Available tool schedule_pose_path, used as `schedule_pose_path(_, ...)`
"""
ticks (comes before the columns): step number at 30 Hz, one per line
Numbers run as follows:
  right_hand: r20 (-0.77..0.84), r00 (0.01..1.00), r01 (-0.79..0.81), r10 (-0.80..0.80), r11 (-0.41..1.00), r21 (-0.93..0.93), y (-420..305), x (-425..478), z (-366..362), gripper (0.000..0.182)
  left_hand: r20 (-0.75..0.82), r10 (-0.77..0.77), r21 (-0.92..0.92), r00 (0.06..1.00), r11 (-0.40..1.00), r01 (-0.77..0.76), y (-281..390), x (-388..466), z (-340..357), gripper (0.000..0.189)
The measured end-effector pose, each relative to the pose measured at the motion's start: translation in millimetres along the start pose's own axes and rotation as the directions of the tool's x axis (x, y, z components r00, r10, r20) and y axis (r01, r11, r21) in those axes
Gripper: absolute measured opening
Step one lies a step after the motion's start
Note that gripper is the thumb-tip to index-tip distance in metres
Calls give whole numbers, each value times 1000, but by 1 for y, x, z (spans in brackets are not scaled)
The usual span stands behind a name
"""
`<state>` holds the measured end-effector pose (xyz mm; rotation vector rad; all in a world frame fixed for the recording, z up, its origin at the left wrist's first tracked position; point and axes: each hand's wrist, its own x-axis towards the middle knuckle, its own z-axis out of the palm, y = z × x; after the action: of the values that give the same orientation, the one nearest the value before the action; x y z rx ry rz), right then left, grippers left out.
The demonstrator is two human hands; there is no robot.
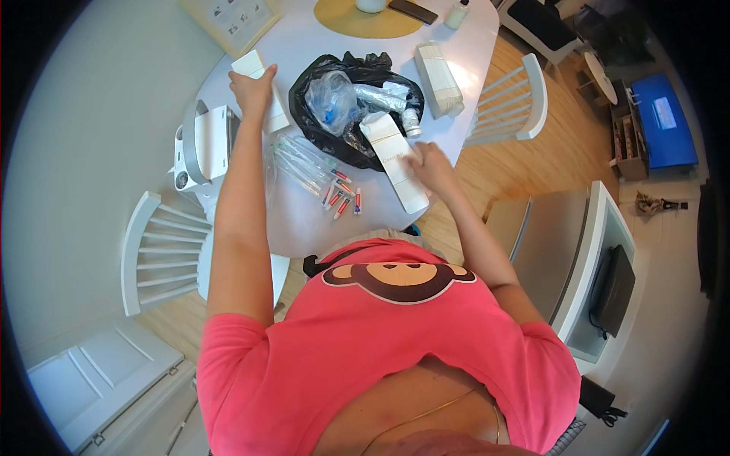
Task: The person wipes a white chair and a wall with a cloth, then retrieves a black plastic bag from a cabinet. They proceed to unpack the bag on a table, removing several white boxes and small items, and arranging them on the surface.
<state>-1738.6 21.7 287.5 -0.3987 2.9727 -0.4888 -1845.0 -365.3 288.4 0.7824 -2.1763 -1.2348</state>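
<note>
My left hand spans a long white carton at the table's left side, its thumb and fingers on opposite edges. My right hand, slightly blurred, is at the right edge of a white carton bundle bound with bands and bearing print. I cannot tell if those fingers grip it. The bundle's far end overlaps a black plastic bag, which holds clear plastic wrapping and silvery packets. Between my hands lie clear-wrapped toothbrushes and several small toothpaste tubes.
Another banded carton bundle lies right of the bag. A yellow placemat, a phone and a bottle are at the far side. A white appliance borders the left edge. White chairs flank the table.
</note>
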Motion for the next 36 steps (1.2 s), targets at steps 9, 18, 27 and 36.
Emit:
schedule_pose_path(9, -47, 988, -152, 146, 977, -148, -9, -34, 32, 66, -71, 281, -339, 957, 895, -288, 31, -57, 23, 77)
schedule_pose_path(18, -106, 970, -200, 220, 965, 173, 30, -25, 43, 51, 587, 597, -314, 547, 790, -526, 6, -225, 80, 26)
schedule_pose_path(27, 146, 950, -309, 276, 770, 558, 55, -36, 51, 22, 609, 516, 168, 602, 658, -734, 0, -202, 139, 16)
schedule_pose_path(36, 253, 947, -316, 199, 429, 846, 38, -82, -25, 14, 707, 253, -270, 661, 960, -79, 8, -202, 119, 30)
